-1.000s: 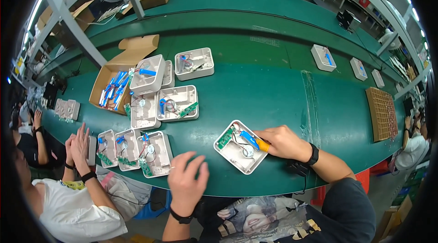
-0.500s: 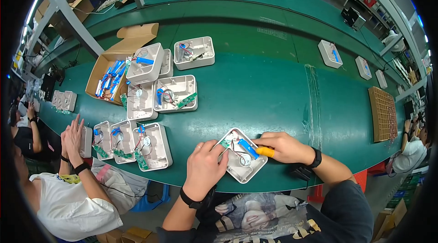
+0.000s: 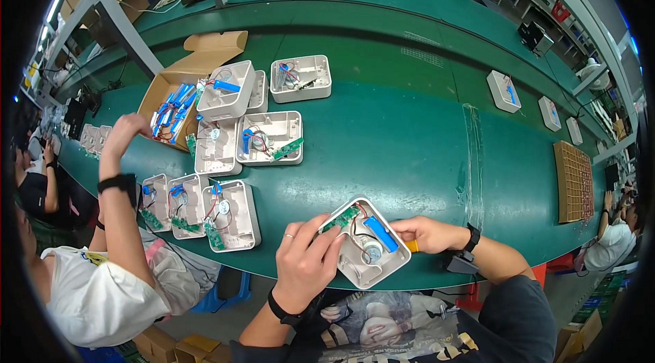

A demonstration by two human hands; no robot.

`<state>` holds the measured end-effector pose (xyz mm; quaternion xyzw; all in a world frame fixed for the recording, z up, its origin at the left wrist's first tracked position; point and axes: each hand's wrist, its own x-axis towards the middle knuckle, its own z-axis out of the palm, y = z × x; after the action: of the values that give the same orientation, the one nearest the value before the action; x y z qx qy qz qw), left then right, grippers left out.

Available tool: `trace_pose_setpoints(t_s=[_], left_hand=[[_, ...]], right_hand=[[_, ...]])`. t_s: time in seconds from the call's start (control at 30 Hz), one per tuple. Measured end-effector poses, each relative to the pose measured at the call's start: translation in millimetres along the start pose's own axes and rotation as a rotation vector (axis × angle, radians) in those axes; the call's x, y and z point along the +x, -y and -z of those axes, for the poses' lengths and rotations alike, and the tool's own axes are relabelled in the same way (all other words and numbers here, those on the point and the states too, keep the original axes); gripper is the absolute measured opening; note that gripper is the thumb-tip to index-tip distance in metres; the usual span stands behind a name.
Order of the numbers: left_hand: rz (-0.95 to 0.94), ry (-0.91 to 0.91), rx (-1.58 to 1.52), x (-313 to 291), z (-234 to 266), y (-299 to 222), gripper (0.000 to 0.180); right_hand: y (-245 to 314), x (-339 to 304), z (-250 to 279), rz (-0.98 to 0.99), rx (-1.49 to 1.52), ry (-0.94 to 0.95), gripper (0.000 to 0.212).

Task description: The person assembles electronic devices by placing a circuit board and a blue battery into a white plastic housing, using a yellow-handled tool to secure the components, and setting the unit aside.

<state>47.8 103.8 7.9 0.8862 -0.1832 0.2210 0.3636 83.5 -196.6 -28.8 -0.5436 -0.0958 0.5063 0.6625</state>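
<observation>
An open white plastic housing (image 3: pixel 387 276) is tilted in front of me at the near edge of the table. A blue cylindrical battery (image 3: pixel 380 234) lies along its right side, beside a round silver speaker-like part (image 3: pixel 371 250). Thin red and black wires run to a green circuit board (image 3: pixel 343 218) at the upper left. My left hand (image 3: pixel 303 260) is closed on the left rim, fingertips close to the board. My right hand (image 3: pixel 434 235) grips the right wall from outside; a yellow finger cover shows on one finger.
Similar housings (image 3: pixel 232 216) with boards and batteries stand at left, some stacked. Behind them is a cardboard box (image 3: pixel 155 97) of blue batteries. A co-worker's arm (image 3: pixel 119 158) reaches toward it. At right are a brown gridded tray (image 3: pixel 572 182) and more housings (image 3: pixel 503 91).
The housing has come nearer and tilted. My right fingers have moved from the battery to the outer wall. The co-worker's hand has moved from a housing up toward the battery box.
</observation>
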Motion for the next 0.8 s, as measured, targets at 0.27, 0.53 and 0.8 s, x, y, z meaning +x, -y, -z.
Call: trace_pose_setpoints(t_s=[0.27,0.53,0.8], left_hand=[[0.049,-0.02,-0.068,-1,3,-1,0.019],[0.14,-0.1,-0.092,-4,2,0,0.019],[0.16,-0.091,-0.16,-8,-4,2,0.019]], right_hand=[[-10,6,-6,0.26,-0.295,-0.067,0.031],[8,8,-6,0.466,-0.593,-0.149,0.019],[-12,9,-5,0.505,-0.514,-0.156,0.018]])
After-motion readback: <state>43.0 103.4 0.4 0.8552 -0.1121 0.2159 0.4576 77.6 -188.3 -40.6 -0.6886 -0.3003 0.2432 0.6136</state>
